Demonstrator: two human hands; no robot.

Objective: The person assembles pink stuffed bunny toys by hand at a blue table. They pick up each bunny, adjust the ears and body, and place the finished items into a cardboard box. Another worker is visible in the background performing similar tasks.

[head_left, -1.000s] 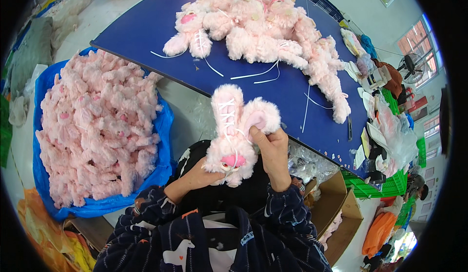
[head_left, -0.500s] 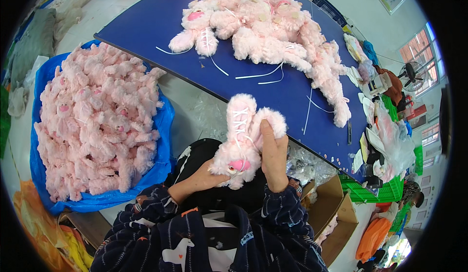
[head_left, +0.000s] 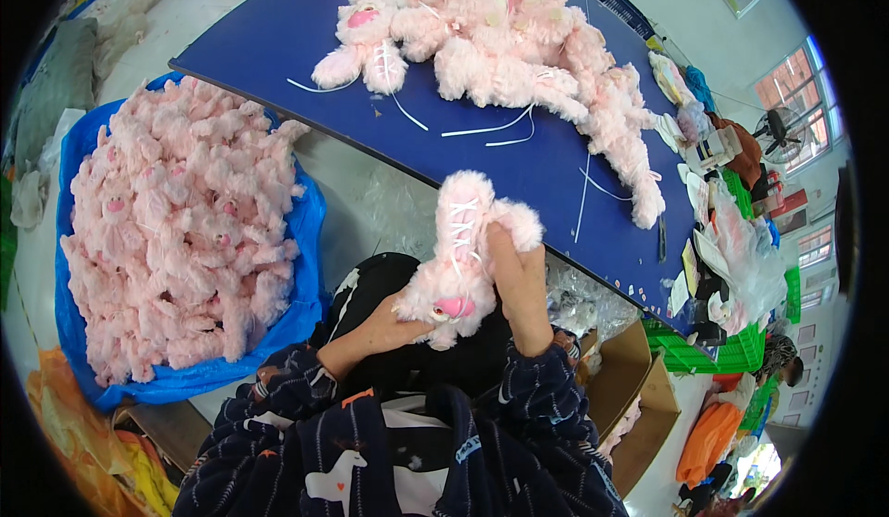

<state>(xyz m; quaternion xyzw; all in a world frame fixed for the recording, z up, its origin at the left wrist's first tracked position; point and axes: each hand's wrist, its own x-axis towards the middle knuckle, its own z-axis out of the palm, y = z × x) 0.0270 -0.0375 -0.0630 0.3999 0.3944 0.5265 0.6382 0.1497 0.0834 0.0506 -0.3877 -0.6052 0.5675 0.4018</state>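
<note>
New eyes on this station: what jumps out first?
Probably the big heap of fluffy pink plush toys inside blue sheeting at left. Next, the single pink toy at center, its white-laced ear pointing up, held between the left hand and right hand. Beyond it, more pink toys pile on the dark blue table.

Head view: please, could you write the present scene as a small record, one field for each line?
left hand: grips the pink plush toy beside its face
right hand: grips one ear
other ear: crossed by white lacing
blue table: bears a pile of pink toys and loose white ribbons
left side: blue sheet around a heap of pink toys
right side: open cardboard box, green crate
</note>
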